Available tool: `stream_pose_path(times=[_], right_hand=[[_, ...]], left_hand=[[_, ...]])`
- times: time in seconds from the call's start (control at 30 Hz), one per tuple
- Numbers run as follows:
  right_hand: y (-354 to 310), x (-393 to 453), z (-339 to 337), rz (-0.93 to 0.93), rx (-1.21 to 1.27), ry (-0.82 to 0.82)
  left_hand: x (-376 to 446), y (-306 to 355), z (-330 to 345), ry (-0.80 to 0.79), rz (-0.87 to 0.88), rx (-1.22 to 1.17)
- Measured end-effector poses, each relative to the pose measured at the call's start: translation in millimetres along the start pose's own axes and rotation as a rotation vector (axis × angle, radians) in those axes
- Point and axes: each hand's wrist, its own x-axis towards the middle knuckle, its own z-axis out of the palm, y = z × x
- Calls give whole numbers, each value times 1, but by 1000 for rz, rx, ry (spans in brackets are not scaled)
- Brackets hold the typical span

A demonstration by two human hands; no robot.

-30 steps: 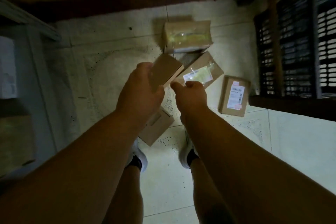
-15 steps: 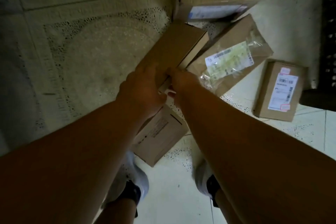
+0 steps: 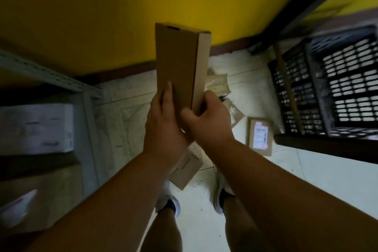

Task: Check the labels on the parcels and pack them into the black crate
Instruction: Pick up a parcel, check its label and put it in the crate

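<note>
Holding flat cardboard parcel (image 3: 178, 67) upright w/ both hands, left hand (image 3: 163, 120) & right hand (image 3: 208, 120) gripping its lower end, above floor parcels, black crate (image 3: 331, 86) at right.

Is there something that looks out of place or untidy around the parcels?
Yes. Several parcels lie loose on the floor at different angles, such as the labelled parcel, outside the black crate. Both hands hold one flat box upright; no damage shows.
</note>
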Motion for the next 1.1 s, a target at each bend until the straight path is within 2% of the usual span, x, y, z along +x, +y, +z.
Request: stream_pose_path(times=[0.17, 0.3, 0.4, 0.5, 0.67, 0.77, 0.83, 0.93, 1.0, 1.1], right_hand=[[-135, -68, -75, -262, -32, 94], [-192, -130, -108, -386, 48, 139], [-210, -170, -111, -455, 153, 79], [-217, -195, -103, -521, 194, -69], [-235, -214, -113, -667, 4, -166], [-239, -211, -134, -783, -65, -190], [-237, -207, -146, -819, -84, -259], [-225, -215, -153, -780, -69, -423], [-214, -237, -149, -745, -39, -548], [-194, -289, -135, -806, -86, -662]], left_hand=[[-34, 111, -113, 169, 120, -7], [-80, 163, -172, 228, 225, 19], [-119, 174, -200, 264, 259, -35], [-146, 179, -225, 370, 246, -98], [-176, 197, -248, 543, 111, -132], [-199, 216, -240, 649, -15, -329], [-216, 226, -226, 717, -107, -480], [-251, 239, -203, 804, -248, -568], [-281, 242, -192, 855, -340, -643], [-343, 243, -186, 997, -487, -700]])
